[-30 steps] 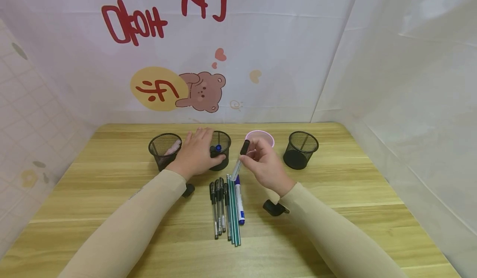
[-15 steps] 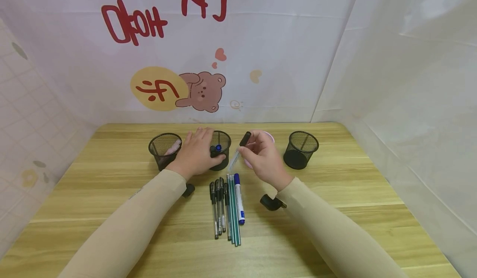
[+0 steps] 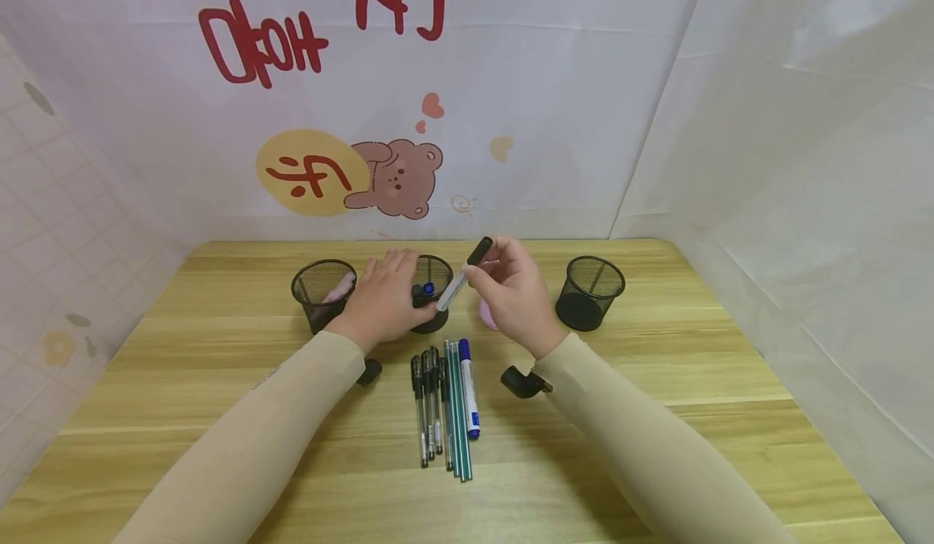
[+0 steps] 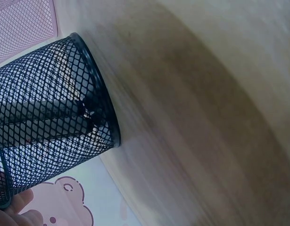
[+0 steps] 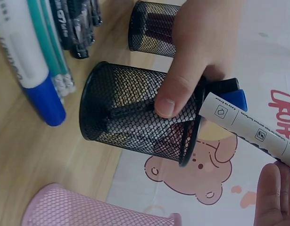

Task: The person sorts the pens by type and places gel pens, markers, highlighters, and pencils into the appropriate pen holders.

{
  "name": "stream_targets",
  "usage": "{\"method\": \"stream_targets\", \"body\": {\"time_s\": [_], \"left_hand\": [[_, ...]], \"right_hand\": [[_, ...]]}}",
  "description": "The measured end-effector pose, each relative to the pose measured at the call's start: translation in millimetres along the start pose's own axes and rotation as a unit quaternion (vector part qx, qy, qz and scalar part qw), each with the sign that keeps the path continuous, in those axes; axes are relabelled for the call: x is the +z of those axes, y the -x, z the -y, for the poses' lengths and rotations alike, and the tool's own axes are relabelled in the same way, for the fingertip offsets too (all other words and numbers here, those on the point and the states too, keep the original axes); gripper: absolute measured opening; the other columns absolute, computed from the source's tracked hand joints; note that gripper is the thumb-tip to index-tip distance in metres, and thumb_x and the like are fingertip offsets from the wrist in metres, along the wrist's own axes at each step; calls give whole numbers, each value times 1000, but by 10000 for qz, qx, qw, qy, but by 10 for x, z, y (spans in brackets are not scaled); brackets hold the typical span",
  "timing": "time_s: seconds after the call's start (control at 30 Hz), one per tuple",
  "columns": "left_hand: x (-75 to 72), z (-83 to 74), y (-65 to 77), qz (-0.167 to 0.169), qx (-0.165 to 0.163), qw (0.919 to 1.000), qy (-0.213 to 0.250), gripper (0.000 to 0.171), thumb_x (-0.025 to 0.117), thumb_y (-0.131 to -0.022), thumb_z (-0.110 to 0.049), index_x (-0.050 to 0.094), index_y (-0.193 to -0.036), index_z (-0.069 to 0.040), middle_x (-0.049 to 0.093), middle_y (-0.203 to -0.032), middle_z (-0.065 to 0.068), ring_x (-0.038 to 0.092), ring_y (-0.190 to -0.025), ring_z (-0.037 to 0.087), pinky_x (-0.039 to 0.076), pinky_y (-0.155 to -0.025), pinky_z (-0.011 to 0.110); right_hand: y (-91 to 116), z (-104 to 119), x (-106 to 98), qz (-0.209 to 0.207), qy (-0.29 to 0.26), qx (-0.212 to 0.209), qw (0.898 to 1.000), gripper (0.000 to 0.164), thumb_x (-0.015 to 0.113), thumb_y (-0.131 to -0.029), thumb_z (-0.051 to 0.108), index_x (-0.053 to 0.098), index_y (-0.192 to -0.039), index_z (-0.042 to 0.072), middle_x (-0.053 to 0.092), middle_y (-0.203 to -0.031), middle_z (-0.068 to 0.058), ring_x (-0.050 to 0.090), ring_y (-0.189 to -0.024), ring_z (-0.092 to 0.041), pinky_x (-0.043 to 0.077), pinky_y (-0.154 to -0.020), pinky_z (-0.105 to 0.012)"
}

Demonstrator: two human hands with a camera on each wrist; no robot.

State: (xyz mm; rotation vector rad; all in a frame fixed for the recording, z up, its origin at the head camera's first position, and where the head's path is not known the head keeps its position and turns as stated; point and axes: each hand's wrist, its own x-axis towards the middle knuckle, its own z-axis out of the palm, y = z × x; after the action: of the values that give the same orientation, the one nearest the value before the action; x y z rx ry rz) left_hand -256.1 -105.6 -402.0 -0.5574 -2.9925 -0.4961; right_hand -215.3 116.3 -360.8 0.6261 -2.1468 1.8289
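In the head view my left hand (image 3: 383,297) holds a black mesh pen cup (image 3: 432,321); the right wrist view shows the thumb pressed on its mesh side. A blue-ended marker (image 5: 235,98) and a black-ended one stand inside that cup. My right hand (image 3: 514,289) pinches a white whiteboard marker (image 3: 454,291) with a black cap. This marker slants, its lower end at the cup's rim near the left thumb. Before the hands lie several black gel pens (image 3: 430,402), green striped pencils (image 3: 458,414) and a blue-capped whiteboard marker (image 3: 469,390).
A second black mesh cup (image 3: 317,289), with something pinkish in it, stands left of my left hand. My right hand partly covers a pink mesh cup (image 3: 487,314). Another black mesh cup (image 3: 587,297) is further right. A printed cloth (image 3: 554,106) hangs behind the wooden table.
My right hand has lifted the black-capped marker away from the pencils and carried it up and left to the held cup. My left hand stays on the cup.
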Motion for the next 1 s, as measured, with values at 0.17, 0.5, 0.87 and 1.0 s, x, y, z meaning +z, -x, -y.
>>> {"method": "stream_targets", "body": {"time_s": [0.17, 0.5, 0.87, 1.0], "left_hand": [[-7, -3, 0, 29, -53, 9999, 124, 98, 74, -92, -56, 31, -163, -4, 33, -171, 17, 21, -162, 41, 11, -132, 61], [4, 3, -8, 33, -56, 9998, 177, 99, 71, -93, -60, 30, -163, -4, 32, -171, 17, 20, -162, 41, 10, -133, 60], [-1, 11, -8, -5, -55, 9999, 162, 98, 70, -93, -61, 33, -162, -5, 34, -170, 16, 21, -162, 40, 12, -132, 61], [4, 21, -12, -34, -42, 9998, 175, 97, 72, -92, -60, 33, -161, -5, 35, -169, 16, 22, -162, 40, 13, -132, 62]], "right_hand": [[-73, 20, 25, -21, 2, -19, 10000, 18, 68, -98, -1, 57, -112, 1, 67, -104, -12, 69, -91, -17, 61, -84, -28], [-189, 16, 75, -98, -227, 20, 9997, 19, 67, -99, -2, 56, -114, 1, 63, -103, -3, 66, -93, -18, 58, -85, -26], [-197, -109, 171, -48, 3, 298, 9995, 19, 68, -98, -2, 55, -111, 3, 66, -108, -11, 69, -93, -18, 58, -84, -24], [-173, -182, 210, 48, 116, 372, 9992, 19, 69, -98, -2, 56, -111, 2, 68, -110, -17, 71, -93, -21, 58, -82, -23]]}}
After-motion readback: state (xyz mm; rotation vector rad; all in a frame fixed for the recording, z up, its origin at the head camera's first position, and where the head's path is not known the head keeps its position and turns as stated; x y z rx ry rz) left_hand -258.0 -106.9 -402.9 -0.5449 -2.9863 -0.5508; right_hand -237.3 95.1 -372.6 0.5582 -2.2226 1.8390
